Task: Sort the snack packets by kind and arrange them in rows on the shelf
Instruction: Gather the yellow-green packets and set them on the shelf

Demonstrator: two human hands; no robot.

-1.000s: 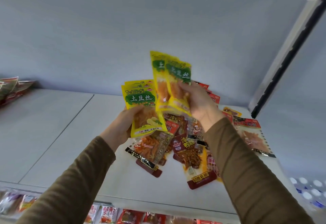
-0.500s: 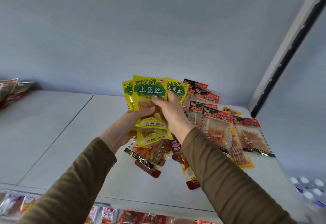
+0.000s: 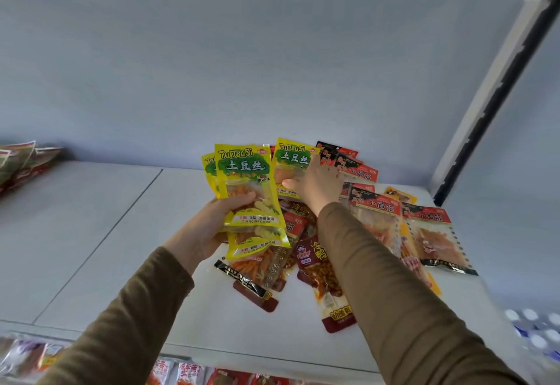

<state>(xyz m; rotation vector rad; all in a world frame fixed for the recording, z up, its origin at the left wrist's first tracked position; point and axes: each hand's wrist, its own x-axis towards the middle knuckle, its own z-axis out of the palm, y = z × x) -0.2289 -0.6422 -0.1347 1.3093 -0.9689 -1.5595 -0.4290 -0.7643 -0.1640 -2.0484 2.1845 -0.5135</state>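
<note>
Shelf (image 3: 91, 233): white and broad, carrying a mixed pile at its right end while its left stretch is lying bare; no row is showing yet.
Pile (image 3: 321, 266): red, dark and clear packets are lying overlapped and unsorted between the two arms and out to the right.
Far packets (image 3: 21, 160): another small heap is sitting at the shelf's left edge, well apart.
Yellow stack (image 3: 248, 191): the left hand is now carrying the yellow packets that a second ago were split between both hands; they are sitting fanned and upright above the pile.
Left hand (image 3: 212, 221): curled under the stack, thumb pressing across its front.
Right hand (image 3: 315, 184): having let go of its packets half a second ago, it is reaching forward, fingers spread, thumb and fingers closing on one more yellow packet.
Loose yellow (image 3: 292, 166): standing tilted at the back of the pile, just beside the stack, under the right hand's thumb.
Meaning: the yellow kind is being gathered into one hand; once this last visible one is joining, the stack is probably ready for laying out as a row.
</note>
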